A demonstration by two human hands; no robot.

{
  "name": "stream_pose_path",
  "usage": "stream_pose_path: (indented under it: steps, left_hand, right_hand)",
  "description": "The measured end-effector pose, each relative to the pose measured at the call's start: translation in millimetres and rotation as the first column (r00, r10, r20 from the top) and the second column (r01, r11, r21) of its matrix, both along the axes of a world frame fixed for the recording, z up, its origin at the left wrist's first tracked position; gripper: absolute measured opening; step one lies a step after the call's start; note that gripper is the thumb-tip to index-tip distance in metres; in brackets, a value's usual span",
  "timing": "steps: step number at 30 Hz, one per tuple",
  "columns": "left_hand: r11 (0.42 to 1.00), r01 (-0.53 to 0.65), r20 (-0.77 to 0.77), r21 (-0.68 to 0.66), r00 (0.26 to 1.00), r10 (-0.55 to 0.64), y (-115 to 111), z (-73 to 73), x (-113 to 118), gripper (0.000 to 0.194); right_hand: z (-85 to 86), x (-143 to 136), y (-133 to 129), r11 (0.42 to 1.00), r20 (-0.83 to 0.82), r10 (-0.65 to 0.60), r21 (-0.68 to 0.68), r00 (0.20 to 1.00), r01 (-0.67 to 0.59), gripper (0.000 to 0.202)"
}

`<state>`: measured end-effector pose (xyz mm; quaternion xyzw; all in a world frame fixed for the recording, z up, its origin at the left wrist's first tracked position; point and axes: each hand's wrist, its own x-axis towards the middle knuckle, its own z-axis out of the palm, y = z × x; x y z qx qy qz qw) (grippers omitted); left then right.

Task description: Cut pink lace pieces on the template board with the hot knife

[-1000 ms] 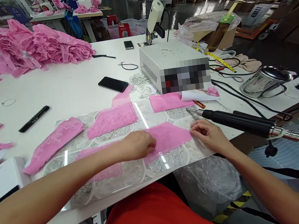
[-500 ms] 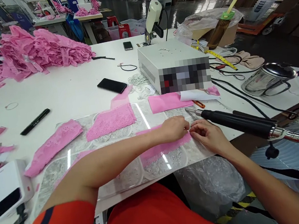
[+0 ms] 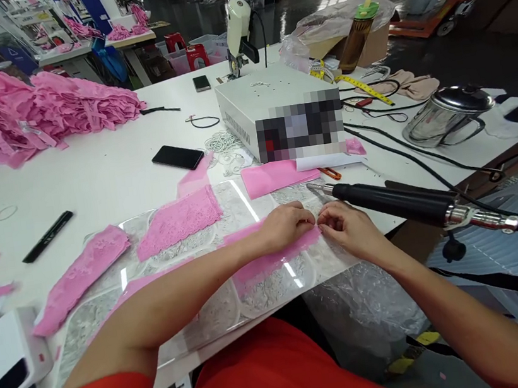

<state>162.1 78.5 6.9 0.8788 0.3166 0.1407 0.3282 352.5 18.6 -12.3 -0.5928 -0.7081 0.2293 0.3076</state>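
Observation:
My left hand (image 3: 289, 225) is closed in a pinch at the right end of a pink fabric piece (image 3: 268, 263), which lies on a clear sheet over a grey patterned mat (image 3: 216, 301). My right hand (image 3: 347, 227) meets it there, thumb and fingers pinched at the same fabric corner. The fingertips nearly touch, and the pinched edge is mostly hidden. Just beyond my right hand lies a black-handled tool with a metal tip (image 3: 383, 198). Further left on the mat are a pink lace piece (image 3: 179, 220) and a long pink strip (image 3: 81, 274).
A grey metal box (image 3: 270, 100) stands behind the mat, with folded pink fabric (image 3: 276, 177) before it. A black phone (image 3: 178, 157), a marker (image 3: 48, 236) and a pink garment heap (image 3: 57, 109) lie leftward. Cables (image 3: 406, 149) and a glass lidded mug (image 3: 449, 115) are at right.
The whole view has shifted, so the table's things sit further left in the picture. Both hands keep their pinch at the fabric's right end, with little movement against the mat.

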Motion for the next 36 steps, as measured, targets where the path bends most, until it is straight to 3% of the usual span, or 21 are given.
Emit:
stream_pose_path:
  steps: [3, 7, 10, 12, 15, 17, 19, 23, 26, 30, 33, 36]
  left_hand:
    - [0.998, -0.023, 0.077, -0.067, 0.997, 0.028, -1, 6.2, -10, 0.013]
    - [0.973, -0.080, 0.148, -0.217, 0.983, 0.113, -4, 20.4, -42, 0.008]
    - [0.874, -0.084, 0.265, -0.478, 0.935, 0.234, -8, 29.2, -74, 0.006]
    - [0.787, -0.065, 0.332, -0.614, 0.883, 0.332, -11, 33.1, -93, 0.007]
    - [0.729, -0.068, 0.378, -0.681, 0.820, 0.430, -18, 38.1, -118, 0.010]
    - [0.711, -0.070, 0.402, -0.700, 0.784, 0.473, -24, 42.5, -133, 0.012]
    - [0.711, -0.077, 0.423, -0.699, 0.757, 0.498, -32, 47.4, -152, 0.012]
    - [0.722, -0.136, 0.418, -0.678, 0.737, 0.531, -49, 52.6, -205, 0.010]
    - [0.724, -0.191, 0.363, -0.662, 0.764, 0.533, -66, 48.4, -255, 0.008]
    - [0.742, -0.260, 0.251, -0.618, 0.829, 0.500, -96, 38.8, -313, 0.009]
    - [0.746, -0.300, 0.193, -0.594, 0.847, 0.495, -118, 35.1, -339, 0.005]
    - [0.761, -0.328, 0.159, -0.560, 0.859, 0.487, -132, 34.1, -353, 0.007]
  right_hand:
    - [-0.7, 0, 1, 1.000, 0.004, -0.002, -0.004, 1.000, 0.002, 0.008]
    - [-1.9, 6, -1, 1.000, 0.000, 0.023, 0.010, 1.000, -0.023, 0.009]
    - [1.1, 2, -8, 0.994, 0.017, 0.023, 0.110, 1.000, -0.025, 0.015]
    - [5.3, -13, -15, 0.979, 0.049, 0.043, 0.195, 0.998, -0.051, 0.022]
    - [9.3, -55, -24, 0.946, 0.133, 0.143, 0.274, 0.981, -0.175, 0.034]
    - [6.4, -86, -26, 0.920, 0.198, 0.195, 0.303, 0.960, -0.250, 0.034]
    - [-0.1, -112, -24, 0.902, 0.263, 0.207, 0.322, 0.942, -0.288, 0.021]
    - [-7.2, -139, -13, 0.861, 0.319, 0.243, 0.365, 0.916, -0.355, 0.016]
    - [-1.8, -156, -10, 0.800, 0.314, 0.342, 0.397, 0.885, -0.450, 0.020]
    - [-0.4, -189, -14, 0.638, 0.357, 0.459, 0.504, 0.813, -0.582, 0.025]
    - [-6.6, -212, -18, 0.536, 0.401, 0.528, 0.526, 0.748, -0.660, 0.028]
    - [-9.2, -224, -22, 0.470, 0.440, 0.576, 0.512, 0.689, -0.719, 0.030]
